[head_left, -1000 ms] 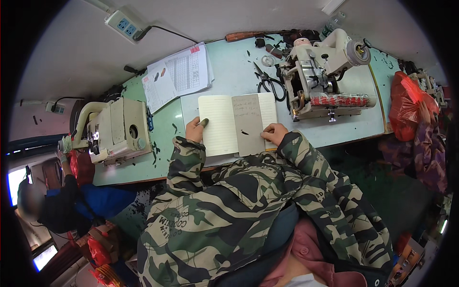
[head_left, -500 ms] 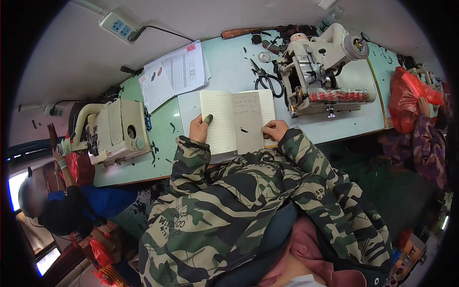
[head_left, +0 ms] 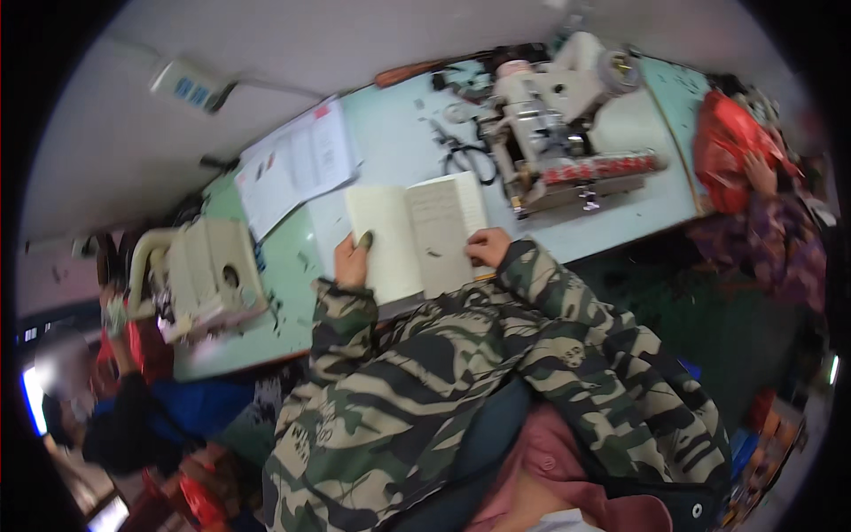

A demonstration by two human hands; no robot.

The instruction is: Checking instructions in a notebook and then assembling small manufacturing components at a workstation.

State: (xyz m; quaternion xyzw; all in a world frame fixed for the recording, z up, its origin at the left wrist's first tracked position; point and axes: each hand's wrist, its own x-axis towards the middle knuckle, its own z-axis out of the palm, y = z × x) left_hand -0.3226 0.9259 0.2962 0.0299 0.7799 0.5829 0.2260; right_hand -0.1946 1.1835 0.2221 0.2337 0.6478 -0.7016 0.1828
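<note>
An open notebook (head_left: 417, 232) with cream pages lies on the pale green table (head_left: 390, 146) in front of me. My left hand (head_left: 353, 262) rests on the lower edge of its left page, fingers flat. At the lower right corner of the right page, my right hand (head_left: 489, 247) is curled with its fingers closed; whether it holds anything I cannot tell. Both arms wear camouflage sleeves.
A white sewing machine (head_left: 558, 120) stands at the table's right, black scissors (head_left: 470, 158) beside it. Printed sheets (head_left: 297, 168) lie at the left. Another cream sewing machine (head_left: 199, 275) sits at the far left. A person in patterned clothes (head_left: 762, 230) with a red bag stands right; another person (head_left: 124, 417) is lower left.
The view has shifted and blurred slightly as my head moved. Both hands stay on the notebook's lower edge in nearly the same places.
</note>
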